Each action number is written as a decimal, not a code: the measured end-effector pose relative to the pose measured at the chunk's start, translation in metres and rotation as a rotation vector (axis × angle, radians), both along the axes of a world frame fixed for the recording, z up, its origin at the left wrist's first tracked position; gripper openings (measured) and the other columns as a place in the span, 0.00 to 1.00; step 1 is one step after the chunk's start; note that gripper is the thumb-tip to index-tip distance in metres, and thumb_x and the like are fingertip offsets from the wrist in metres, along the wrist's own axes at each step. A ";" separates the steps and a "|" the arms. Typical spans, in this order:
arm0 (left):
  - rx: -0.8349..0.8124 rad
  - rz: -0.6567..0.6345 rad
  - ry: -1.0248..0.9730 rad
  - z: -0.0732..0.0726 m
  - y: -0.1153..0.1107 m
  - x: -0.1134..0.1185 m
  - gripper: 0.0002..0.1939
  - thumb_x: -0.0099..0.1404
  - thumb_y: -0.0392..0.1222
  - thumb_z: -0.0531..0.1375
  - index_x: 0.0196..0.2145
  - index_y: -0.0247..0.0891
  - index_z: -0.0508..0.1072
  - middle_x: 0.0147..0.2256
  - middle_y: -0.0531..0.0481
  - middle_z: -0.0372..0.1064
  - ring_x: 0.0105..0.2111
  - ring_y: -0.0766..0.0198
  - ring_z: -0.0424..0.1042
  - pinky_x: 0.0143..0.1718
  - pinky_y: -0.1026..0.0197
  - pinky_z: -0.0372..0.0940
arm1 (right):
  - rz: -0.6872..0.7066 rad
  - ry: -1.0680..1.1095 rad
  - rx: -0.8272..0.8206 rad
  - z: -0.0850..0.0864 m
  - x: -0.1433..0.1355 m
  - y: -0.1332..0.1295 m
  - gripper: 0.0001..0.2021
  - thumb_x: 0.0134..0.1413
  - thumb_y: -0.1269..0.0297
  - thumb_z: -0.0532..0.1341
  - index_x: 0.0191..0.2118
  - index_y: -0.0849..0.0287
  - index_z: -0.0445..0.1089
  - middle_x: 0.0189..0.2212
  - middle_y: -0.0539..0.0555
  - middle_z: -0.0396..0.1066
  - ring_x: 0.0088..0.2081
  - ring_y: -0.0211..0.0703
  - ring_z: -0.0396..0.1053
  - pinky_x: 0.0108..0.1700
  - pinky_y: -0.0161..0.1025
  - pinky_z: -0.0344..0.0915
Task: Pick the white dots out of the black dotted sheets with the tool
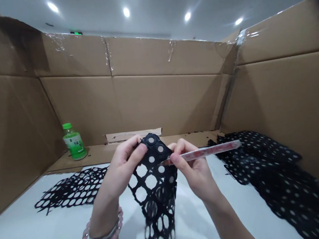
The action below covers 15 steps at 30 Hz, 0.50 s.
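Observation:
A strip of black fabric (pixel 158 224) full of round holes hangs from my hands over the white table. My left hand (pixel 124 162) pinches its upper left edge between thumb and fingers. Between the thumb and fingers of my right hand (pixel 190 165) is a slim tool with a clear and red handle (pixel 213 149); its thin tip lies against the fabric, and these fingers are also at the fabric's right edge. Several holes near the top are filled with pale discs, while those lower on the left are open.
A flat holed black piece (pixel 70 190) lies at left, near a green bottle (pixel 75 142). Black dotted pieces are piled (pixel 277 175) at right. Cardboard walls (pixel 163 100) surround the white table (pixel 27 237) on the left, back and right.

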<state>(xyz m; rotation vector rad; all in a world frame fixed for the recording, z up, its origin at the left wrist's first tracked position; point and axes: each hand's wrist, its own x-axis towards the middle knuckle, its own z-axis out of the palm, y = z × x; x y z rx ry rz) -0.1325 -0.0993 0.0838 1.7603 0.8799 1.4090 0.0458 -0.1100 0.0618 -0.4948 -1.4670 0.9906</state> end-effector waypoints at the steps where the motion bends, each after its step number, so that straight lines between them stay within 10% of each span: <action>1: -0.016 -0.038 0.006 0.001 -0.001 0.000 0.12 0.64 0.49 0.60 0.30 0.37 0.68 0.27 0.54 0.62 0.28 0.68 0.62 0.29 0.69 0.60 | 0.002 0.007 0.002 0.000 -0.001 0.000 0.13 0.59 0.59 0.61 0.27 0.56 0.60 0.29 0.48 0.66 0.32 0.36 0.66 0.36 0.35 0.63; 6: -0.084 -0.156 0.063 0.002 -0.003 -0.002 0.04 0.60 0.40 0.65 0.33 0.38 0.75 0.30 0.53 0.73 0.34 0.66 0.70 0.36 0.69 0.65 | -0.019 0.026 0.030 0.001 0.000 -0.001 0.14 0.59 0.59 0.61 0.27 0.56 0.59 0.28 0.47 0.66 0.30 0.36 0.66 0.34 0.34 0.62; 15: 0.014 0.044 0.124 0.001 -0.008 -0.004 0.08 0.62 0.43 0.62 0.34 0.37 0.79 0.30 0.51 0.75 0.31 0.63 0.70 0.32 0.66 0.67 | -0.140 -0.118 0.071 -0.004 0.002 -0.001 0.12 0.62 0.58 0.59 0.28 0.55 0.63 0.23 0.45 0.63 0.26 0.35 0.59 0.30 0.34 0.56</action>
